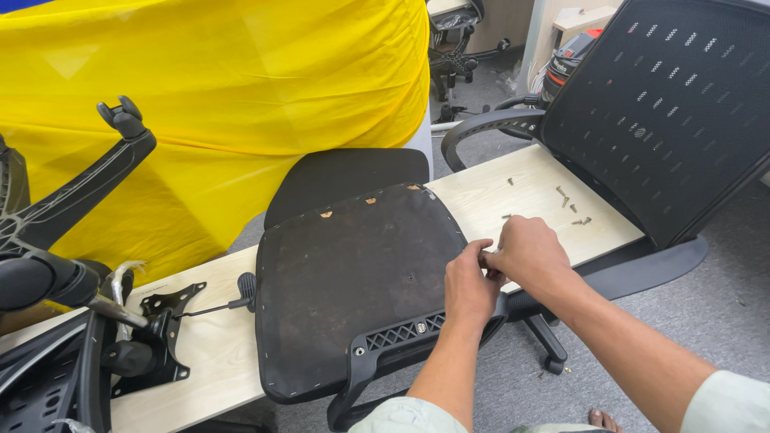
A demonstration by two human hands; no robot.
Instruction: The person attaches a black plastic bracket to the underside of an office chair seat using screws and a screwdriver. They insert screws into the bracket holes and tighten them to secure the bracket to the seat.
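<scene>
An upturned office chair seat (353, 281) with a dark fabric underside lies on a light wooden board (481, 200). A black plastic armrest (385, 341) is bolted along its near edge. My left hand (468, 285) rests at the seat's right edge, fingers curled. My right hand (528, 252) meets it there, and the fingertips of both pinch something small that I cannot make out. Several loose screws (571, 210) lie on the board just beyond my right hand.
A black mesh chair backrest (666, 112) leans at the right, with an armrest (485, 127) behind. A chair base with castors (72, 208) and a black metal tilt mechanism (156, 341) sit at the left. Yellow cloth (224, 88) covers the back. Grey carpet (722, 313) lies at the right.
</scene>
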